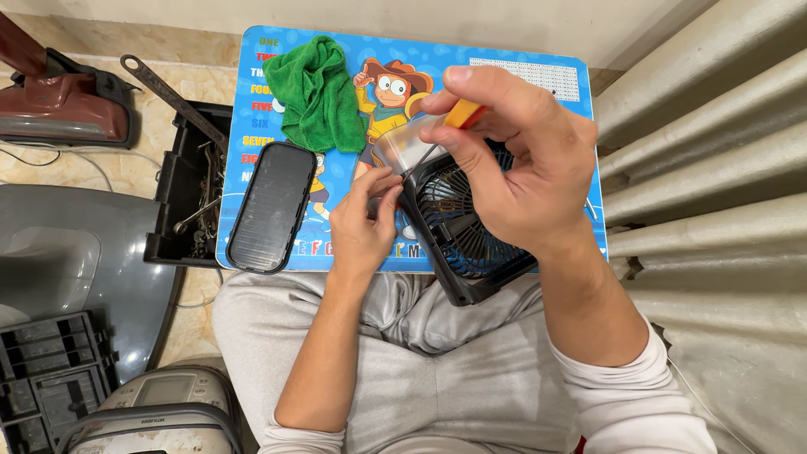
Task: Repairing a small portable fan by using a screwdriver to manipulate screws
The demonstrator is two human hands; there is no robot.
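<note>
A small black square fan point(461, 240) lies tilted on a blue cartoon-printed lap table point(336, 50), its near corner hanging over my lap. My right hand point(513, 160) grips a screwdriver point(437, 134) with an orange and clear handle, the shaft pointing down at the fan's left corner. My left hand point(361, 223) pinches at that same corner, fingertips touching the frame beside the screwdriver tip. The tip itself is mostly hidden by my fingers.
A green cloth point(318, 92) and a black oblong lid point(272, 206) lie on the table's left part. A black toolbox point(181, 193) with metal tools sits left of it, a wrench point(168, 92) across it. Grey appliances stand at lower left, corrugated sheeting point(714, 168) at right.
</note>
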